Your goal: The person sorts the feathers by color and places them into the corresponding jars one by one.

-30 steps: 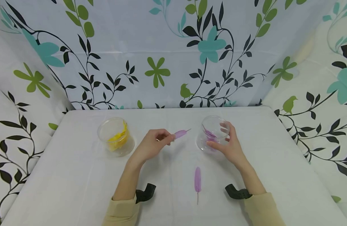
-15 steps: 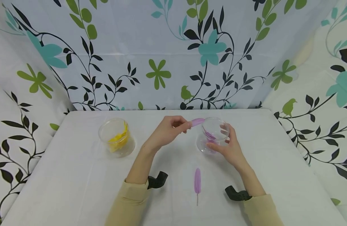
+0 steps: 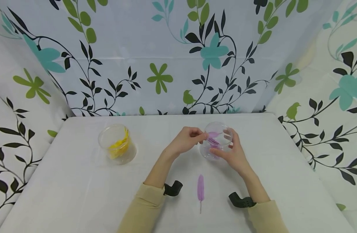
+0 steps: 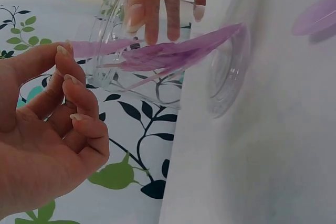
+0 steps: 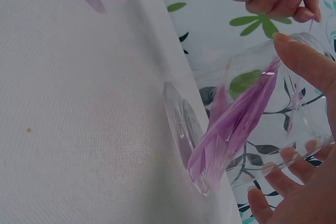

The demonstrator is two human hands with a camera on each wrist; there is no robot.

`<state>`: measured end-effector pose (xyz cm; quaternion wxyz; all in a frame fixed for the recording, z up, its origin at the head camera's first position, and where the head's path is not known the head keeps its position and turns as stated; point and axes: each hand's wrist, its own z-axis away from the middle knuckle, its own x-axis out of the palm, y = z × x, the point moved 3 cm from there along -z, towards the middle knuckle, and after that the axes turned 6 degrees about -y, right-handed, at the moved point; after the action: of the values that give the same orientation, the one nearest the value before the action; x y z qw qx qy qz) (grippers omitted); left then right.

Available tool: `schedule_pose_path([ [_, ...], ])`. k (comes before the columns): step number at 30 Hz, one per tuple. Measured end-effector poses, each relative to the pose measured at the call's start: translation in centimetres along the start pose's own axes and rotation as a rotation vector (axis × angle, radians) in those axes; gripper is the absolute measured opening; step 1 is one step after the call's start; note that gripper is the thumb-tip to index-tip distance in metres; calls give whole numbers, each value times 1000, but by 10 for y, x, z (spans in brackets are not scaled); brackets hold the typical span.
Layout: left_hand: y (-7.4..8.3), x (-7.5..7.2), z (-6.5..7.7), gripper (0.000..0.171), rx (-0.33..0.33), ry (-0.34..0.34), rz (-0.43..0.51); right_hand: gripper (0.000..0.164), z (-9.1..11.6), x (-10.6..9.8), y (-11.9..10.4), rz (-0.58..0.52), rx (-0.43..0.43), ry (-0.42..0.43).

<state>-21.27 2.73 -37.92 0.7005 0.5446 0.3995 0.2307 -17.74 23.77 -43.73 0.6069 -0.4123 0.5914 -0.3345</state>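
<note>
My left hand (image 3: 188, 141) pinches a purple feather (image 4: 102, 48) between thumb and fingertips at the mouth of a clear glass jar (image 3: 207, 152). In the left wrist view this feather reaches in past the rim. Around the jar's right side, the thumb and fingers of my right hand (image 3: 235, 155) grip it as it stands on the table. Several purple feathers (image 5: 236, 124) lean together inside the glass. One more purple feather, the loose feather (image 3: 200, 187), lies on the table between my forearms, its quill toward me.
To the left stands a second clear jar (image 3: 132, 156) with yellow feathers (image 3: 120, 147) in it. A white cloth covers the table (image 3: 79, 191). Behind it hangs a leaf-patterned curtain (image 3: 123, 32), with more at both sides.
My left hand has moved right, bringing its purple feather from beside the jar into the jar's mouth. My right hand keeps its grip on the jar.
</note>
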Motion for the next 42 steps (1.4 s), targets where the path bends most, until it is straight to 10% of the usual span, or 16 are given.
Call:
schedule_pose_path([
  [16,-16,11,-6,36,-61,41,-21,103,-1,0,-1,17,-3,-2],
  [42,-62,39,41,33,-131,-29,-86,103,0,1,-2,35,-15,13],
])
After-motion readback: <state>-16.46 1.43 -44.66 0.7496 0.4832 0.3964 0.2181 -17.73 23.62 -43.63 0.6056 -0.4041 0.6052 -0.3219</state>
